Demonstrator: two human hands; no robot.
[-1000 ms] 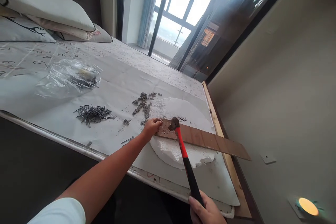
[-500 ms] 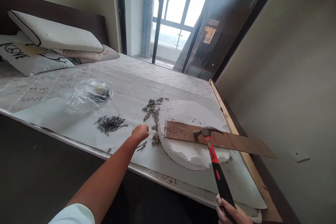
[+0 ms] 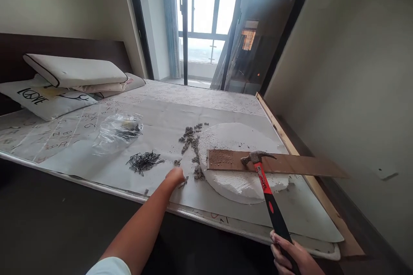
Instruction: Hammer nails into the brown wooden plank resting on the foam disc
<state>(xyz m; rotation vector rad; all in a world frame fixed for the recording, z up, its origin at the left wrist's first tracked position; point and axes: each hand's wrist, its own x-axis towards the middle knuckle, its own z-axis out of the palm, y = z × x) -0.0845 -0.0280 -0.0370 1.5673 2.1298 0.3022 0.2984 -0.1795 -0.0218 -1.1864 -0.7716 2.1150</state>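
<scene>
My right hand (image 3: 292, 253) grips the black and red handle of a claw hammer (image 3: 265, 184). The hammer's head lies over a narrow brown board (image 3: 290, 164), whose left end is dotted with small holes or bumps. Under the board is a round white foam slab (image 3: 237, 187) with a crumbled edge. My left hand (image 3: 175, 176) is low over the sheet, curled, right beside a few loose nails (image 3: 185, 180). Its fingertips are hidden, so what they hold cannot be made out. Left of it lies a pile of nails (image 3: 144, 161).
Grey crumbled bits (image 3: 190, 134) lie along the foam's left side. A clear plastic bag (image 3: 118, 131) with dark contents sits behind the nail pile. A pale sheet (image 3: 161, 114) covers part of the mattress, edged by a wooden rail (image 3: 277, 124) at right. Pillows (image 3: 77, 71) are at far left.
My left hand has lowered to the few loose nails, which it now partly covers. The hammer stays over the board in my right hand. The camera view has tilted.
</scene>
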